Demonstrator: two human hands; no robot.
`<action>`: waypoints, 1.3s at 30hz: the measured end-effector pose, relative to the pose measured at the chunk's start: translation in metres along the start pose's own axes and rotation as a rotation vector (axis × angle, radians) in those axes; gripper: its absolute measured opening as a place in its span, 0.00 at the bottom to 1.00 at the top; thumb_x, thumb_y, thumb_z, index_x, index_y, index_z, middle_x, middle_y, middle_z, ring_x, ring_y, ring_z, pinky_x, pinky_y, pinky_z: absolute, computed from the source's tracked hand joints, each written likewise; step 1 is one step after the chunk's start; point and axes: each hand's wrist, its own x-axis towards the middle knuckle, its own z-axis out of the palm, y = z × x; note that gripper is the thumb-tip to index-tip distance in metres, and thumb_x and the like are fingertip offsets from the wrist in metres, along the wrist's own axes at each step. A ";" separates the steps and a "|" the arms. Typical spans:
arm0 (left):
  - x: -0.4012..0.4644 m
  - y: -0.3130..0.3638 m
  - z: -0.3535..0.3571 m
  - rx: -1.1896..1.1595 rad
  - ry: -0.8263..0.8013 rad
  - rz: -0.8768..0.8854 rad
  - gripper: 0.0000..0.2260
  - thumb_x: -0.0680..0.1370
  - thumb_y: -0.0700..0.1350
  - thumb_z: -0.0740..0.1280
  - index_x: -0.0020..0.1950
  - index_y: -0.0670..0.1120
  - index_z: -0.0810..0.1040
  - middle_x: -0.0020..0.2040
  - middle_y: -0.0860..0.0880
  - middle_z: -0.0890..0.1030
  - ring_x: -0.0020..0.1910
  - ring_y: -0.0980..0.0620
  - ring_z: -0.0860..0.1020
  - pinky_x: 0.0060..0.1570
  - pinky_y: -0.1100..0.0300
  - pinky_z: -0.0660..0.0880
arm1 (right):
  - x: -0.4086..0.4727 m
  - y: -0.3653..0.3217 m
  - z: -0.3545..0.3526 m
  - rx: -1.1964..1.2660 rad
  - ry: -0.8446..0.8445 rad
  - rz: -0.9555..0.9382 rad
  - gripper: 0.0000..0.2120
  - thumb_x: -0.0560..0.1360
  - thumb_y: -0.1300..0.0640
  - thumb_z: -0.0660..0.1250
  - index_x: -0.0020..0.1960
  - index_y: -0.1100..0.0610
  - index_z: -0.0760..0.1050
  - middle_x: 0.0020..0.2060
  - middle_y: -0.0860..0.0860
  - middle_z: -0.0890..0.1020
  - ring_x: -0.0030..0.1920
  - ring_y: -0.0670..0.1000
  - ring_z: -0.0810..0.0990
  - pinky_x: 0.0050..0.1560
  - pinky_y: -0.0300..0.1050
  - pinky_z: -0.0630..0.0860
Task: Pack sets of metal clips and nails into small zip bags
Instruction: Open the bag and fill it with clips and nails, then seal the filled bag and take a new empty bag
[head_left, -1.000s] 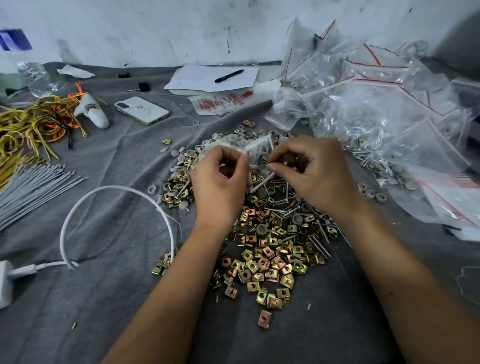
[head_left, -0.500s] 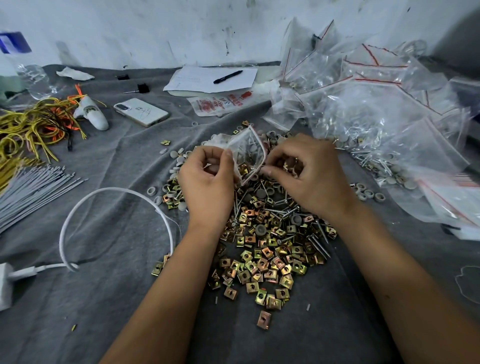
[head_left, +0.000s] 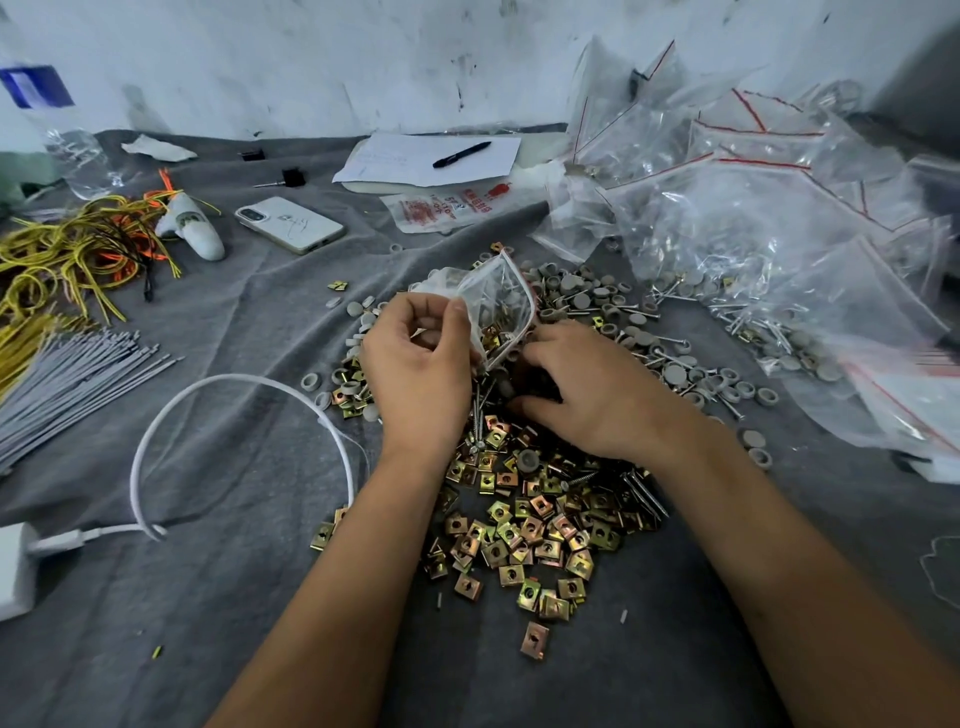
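— Hands first: what are they doing?

— My left hand (head_left: 418, 374), at centre frame, pinches a small zip bag (head_left: 498, 306) by its edge between thumb and fingers. The bag stands up above the heap with its red-lined mouth gaping toward the right; a few clips and nails show through the clear plastic.

— And the other?

— My right hand (head_left: 587, 389) lies palm down just right of the bag, fingers curled into the parts beneath its mouth. Whether those fingers grip anything, I cannot tell; they hide their own tips.

— Where is the stock?

— Brass-coloured metal clips (head_left: 530, 525) are heaped on the grey cloth (head_left: 218, 597) below both hands, nails (head_left: 647, 493) mixed in at the heap's right edge, grey round caps (head_left: 582, 291) above it. Clear zip bags (head_left: 753, 218) pile up at upper right. A phone (head_left: 289, 223) lies at upper left.
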 end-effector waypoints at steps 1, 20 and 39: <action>0.000 0.000 0.000 0.001 0.000 0.001 0.07 0.82 0.40 0.69 0.43 0.45 0.78 0.34 0.44 0.81 0.29 0.52 0.79 0.30 0.59 0.74 | 0.000 0.002 0.000 0.005 0.004 0.013 0.14 0.78 0.45 0.70 0.55 0.55 0.79 0.53 0.49 0.77 0.58 0.51 0.74 0.60 0.51 0.74; -0.004 0.000 0.003 0.111 -0.149 0.134 0.07 0.81 0.39 0.70 0.44 0.46 0.79 0.36 0.44 0.82 0.32 0.45 0.81 0.36 0.45 0.81 | -0.003 0.004 -0.005 0.471 0.650 0.003 0.10 0.77 0.62 0.73 0.58 0.58 0.84 0.49 0.49 0.86 0.49 0.43 0.84 0.51 0.40 0.82; -0.002 0.008 -0.006 -0.056 -0.255 0.145 0.17 0.83 0.55 0.60 0.50 0.41 0.78 0.44 0.46 0.81 0.43 0.46 0.80 0.42 0.47 0.77 | -0.008 0.027 -0.028 0.357 0.576 -0.079 0.10 0.69 0.52 0.80 0.42 0.57 0.84 0.60 0.53 0.80 0.63 0.56 0.71 0.63 0.48 0.69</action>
